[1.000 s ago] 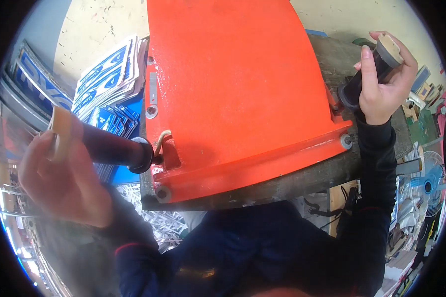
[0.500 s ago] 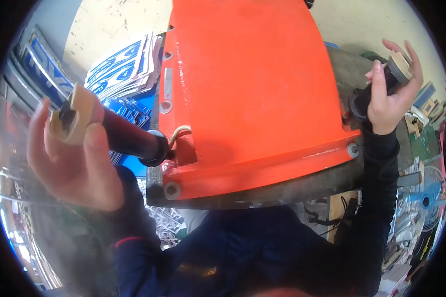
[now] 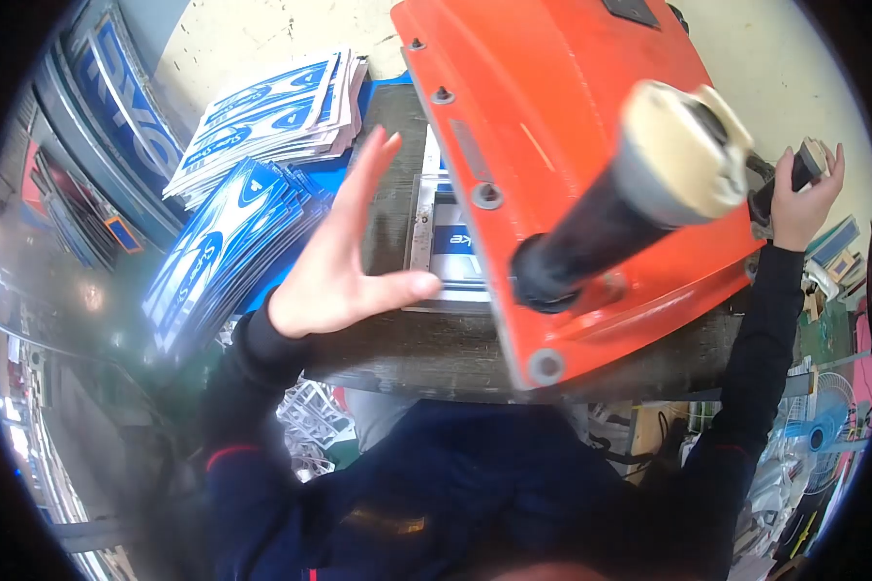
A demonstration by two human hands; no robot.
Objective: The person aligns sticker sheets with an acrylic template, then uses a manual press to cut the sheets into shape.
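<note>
An orange machine head [image 3: 601, 213] hangs over the dark worktop, with a black handle on each side. The left handle [image 3: 610, 218], capped in cream, stands up from the head's near left corner with no hand on it. My left hand [image 3: 339, 261] is apart from it, fingers stretched and thumb out, above the worktop's left part. At the far right, my right hand [image 3: 799, 203] is closed round the right black handle [image 3: 806, 165]. A metal frame [image 3: 421, 242] with a blue and white printed sheet [image 3: 455, 240] inside shows partly under the head's left edge.
Two stacks of blue and white printed sheets, a flat stack [image 3: 271, 111] and a fanned stack [image 3: 213, 252], lie on the left. A curved blue and white panel [image 3: 126, 87] leans behind them. A blue fan [image 3: 819, 431] stands low on the right.
The orange head has swung to the right and turned, uncovering the metal frame and sheet. My left hand has let go of the left handle. My right hand has moved right with its handle.
</note>
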